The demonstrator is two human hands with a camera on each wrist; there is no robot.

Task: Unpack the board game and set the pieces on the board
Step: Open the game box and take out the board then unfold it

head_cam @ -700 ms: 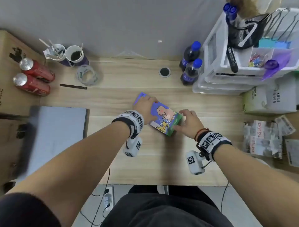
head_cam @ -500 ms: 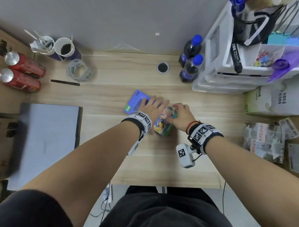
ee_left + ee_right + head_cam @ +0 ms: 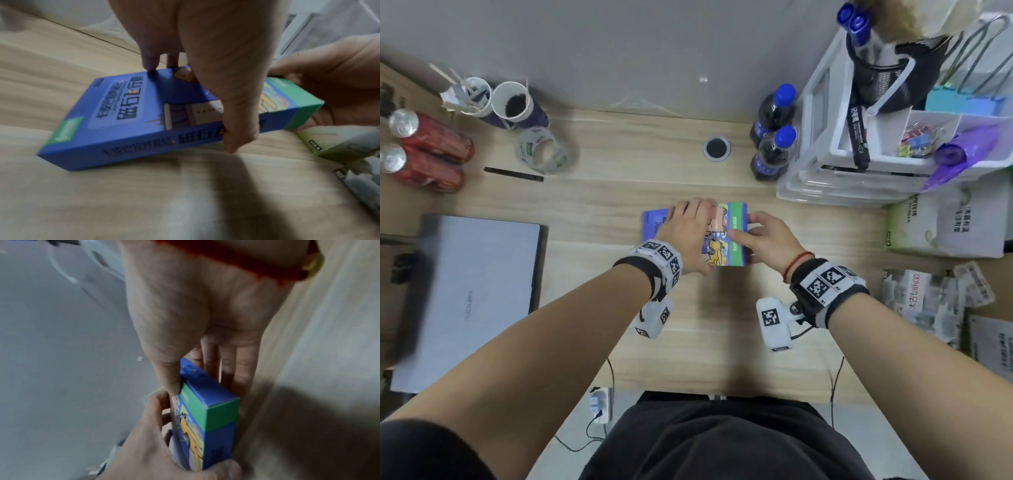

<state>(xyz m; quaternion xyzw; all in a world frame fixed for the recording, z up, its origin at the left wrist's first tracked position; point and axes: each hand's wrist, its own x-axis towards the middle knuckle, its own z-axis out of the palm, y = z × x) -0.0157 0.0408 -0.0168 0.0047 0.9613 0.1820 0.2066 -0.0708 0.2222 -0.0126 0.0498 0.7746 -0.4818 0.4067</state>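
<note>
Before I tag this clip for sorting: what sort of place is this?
Probably an office or study desk: a closed laptop, a stationery organizer with markers and binder clips, and a desk cable grommet.

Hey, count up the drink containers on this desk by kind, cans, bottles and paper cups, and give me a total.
Red cans: 2
Blue-capped bottles: 2
Paper cups: 2
Total: 6
</note>
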